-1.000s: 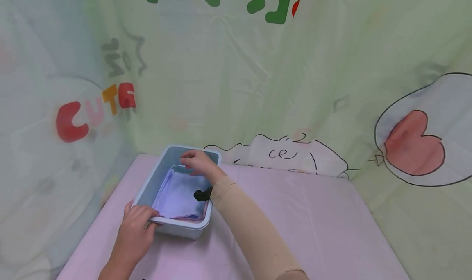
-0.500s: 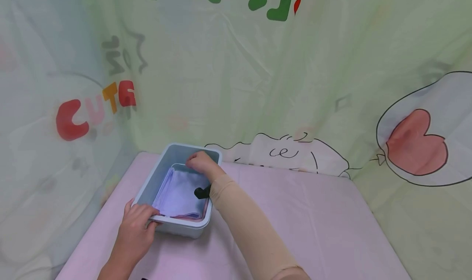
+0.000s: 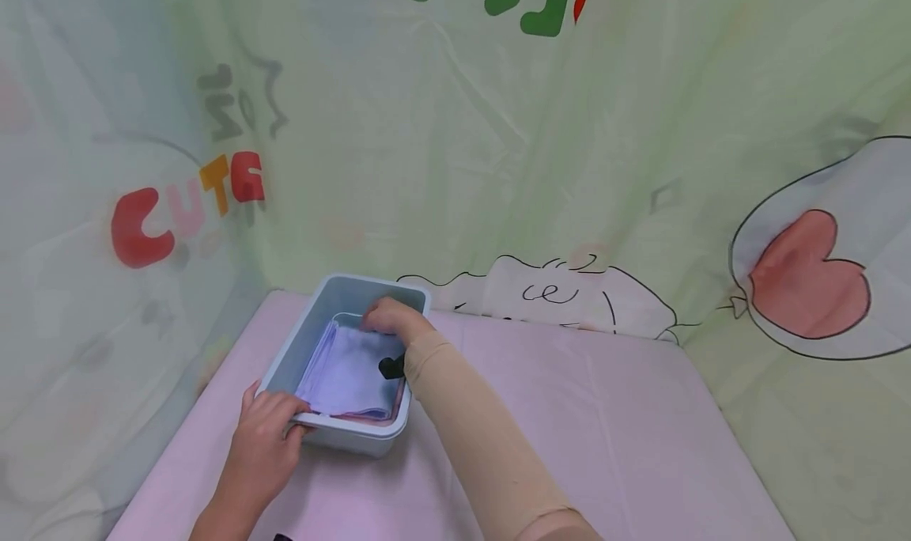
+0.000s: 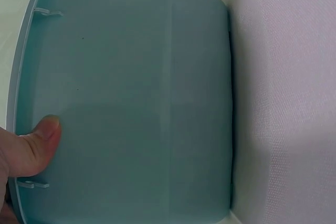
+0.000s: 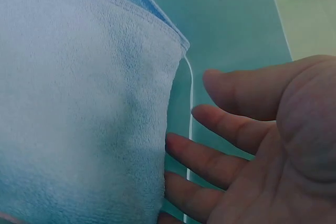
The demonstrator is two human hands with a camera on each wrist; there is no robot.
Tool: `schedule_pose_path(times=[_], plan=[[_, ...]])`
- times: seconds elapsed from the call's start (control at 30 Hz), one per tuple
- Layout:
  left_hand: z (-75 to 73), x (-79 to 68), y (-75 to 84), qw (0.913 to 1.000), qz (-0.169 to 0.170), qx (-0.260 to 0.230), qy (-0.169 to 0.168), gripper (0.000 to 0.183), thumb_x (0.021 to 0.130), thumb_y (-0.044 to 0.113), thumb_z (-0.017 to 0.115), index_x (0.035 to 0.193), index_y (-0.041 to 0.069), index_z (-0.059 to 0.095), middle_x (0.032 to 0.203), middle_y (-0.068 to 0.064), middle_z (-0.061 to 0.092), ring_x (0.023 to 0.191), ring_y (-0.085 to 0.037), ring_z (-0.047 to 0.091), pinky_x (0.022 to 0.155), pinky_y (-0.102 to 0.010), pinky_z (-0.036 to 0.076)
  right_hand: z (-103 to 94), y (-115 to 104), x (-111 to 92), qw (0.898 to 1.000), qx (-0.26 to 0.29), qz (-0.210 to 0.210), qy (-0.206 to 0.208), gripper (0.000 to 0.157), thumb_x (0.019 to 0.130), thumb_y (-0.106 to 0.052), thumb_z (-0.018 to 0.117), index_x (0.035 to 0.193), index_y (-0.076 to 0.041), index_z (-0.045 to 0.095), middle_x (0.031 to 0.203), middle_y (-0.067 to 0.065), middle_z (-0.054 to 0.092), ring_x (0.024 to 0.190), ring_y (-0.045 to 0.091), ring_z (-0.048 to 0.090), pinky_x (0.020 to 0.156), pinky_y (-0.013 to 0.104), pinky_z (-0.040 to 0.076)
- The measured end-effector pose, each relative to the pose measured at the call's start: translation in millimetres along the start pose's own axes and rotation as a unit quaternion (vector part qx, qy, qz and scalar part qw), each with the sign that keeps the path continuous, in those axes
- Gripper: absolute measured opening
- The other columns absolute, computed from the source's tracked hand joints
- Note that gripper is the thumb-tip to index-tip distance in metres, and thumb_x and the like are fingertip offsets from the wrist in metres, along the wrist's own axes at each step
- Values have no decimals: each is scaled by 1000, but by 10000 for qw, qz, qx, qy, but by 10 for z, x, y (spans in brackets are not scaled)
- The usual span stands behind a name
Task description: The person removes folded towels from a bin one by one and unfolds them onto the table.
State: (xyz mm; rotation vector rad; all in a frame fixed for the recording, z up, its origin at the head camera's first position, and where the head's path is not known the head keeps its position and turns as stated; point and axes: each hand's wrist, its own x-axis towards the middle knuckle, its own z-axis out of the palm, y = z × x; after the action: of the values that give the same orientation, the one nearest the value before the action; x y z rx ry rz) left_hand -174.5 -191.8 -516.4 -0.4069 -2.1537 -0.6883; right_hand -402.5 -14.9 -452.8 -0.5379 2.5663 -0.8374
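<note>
A light blue plastic bin (image 3: 349, 444) stands on the pink tabletop with a folded pale blue towel (image 3: 349, 371) lying flat inside. My left hand (image 3: 266, 442) grips the bin's near left rim; in the left wrist view its thumb (image 4: 44, 135) presses the outer wall. Reaching into the far end of the bin is my right hand (image 3: 391, 318). Seen from the right wrist, its fingers (image 5: 210, 163) are loosely extended, and some fingertips meet the towel's edge (image 5: 165, 124) while the thumb stays apart from it. Nothing is pinched between them.
A pinkish cloth layer (image 3: 387, 421) shows under the towel. Printed curtains (image 3: 498, 169) hang behind and to the left of the table (image 3: 569, 430). A small dark object (image 3: 282, 537) shows at the bottom edge of the head view.
My right hand has lowered into the bin towards the towel's far edge, and its fingers have turned downward. My left hand keeps its hold on the rim.
</note>
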Motion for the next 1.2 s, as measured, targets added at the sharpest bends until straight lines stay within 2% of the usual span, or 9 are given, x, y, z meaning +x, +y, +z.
schedule_pose_path(times=[0.23, 0.5, 0.67, 1.0, 1.2], plan=[[6, -1, -10, 9999, -86, 49, -110, 45, 56, -23, 88, 84, 6, 68, 82, -6, 70, 82, -26, 61, 109, -72, 38, 27, 10, 38, 9985, -493, 117, -190, 35, 99, -32, 71, 127, -11, 78, 121, 6, 75, 100, 16, 62, 99, 34, 54], [-2, 2, 3, 9999, -79, 34, -115, 45, 56, -24, 87, 85, 6, 68, 82, -6, 70, 82, -26, 61, 108, -72, 38, 9, -10, 26, 9938, -903, 428, -496, 50, 96, -39, 76, 138, -12, 72, 136, 6, 72, 112, 19, 64, 111, 37, 52], [2, -6, 5, 9999, -47, 19, -96, 44, 57, -23, 87, 85, 5, 68, 82, -7, 70, 82, -26, 61, 108, -71, 38, 9, -31, 3, 9914, -1070, 374, -649, 47, 95, -37, 77, 135, -12, 74, 135, 6, 73, 111, 19, 64, 109, 34, 53], [-3, 6, -1, 10000, -70, -11, -49, 45, 56, -24, 87, 85, 5, 68, 82, -7, 70, 82, -26, 61, 108, -73, 38, 71, -50, -22, 9902, -1370, 207, -189, 36, 93, -29, 80, 123, -9, 79, 125, 6, 78, 99, 17, 64, 98, 31, 56], [7, 1, -4, 10000, -74, -37, -28, 46, 56, -24, 87, 85, 5, 68, 82, -6, 70, 82, -25, 61, 108, -73, 38, 91, -40, -7, 9912, -1312, 142, -38, 25, 94, -28, 80, 106, -6, 78, 101, 4, 72, 86, 16, 57, 84, 31, 52]])
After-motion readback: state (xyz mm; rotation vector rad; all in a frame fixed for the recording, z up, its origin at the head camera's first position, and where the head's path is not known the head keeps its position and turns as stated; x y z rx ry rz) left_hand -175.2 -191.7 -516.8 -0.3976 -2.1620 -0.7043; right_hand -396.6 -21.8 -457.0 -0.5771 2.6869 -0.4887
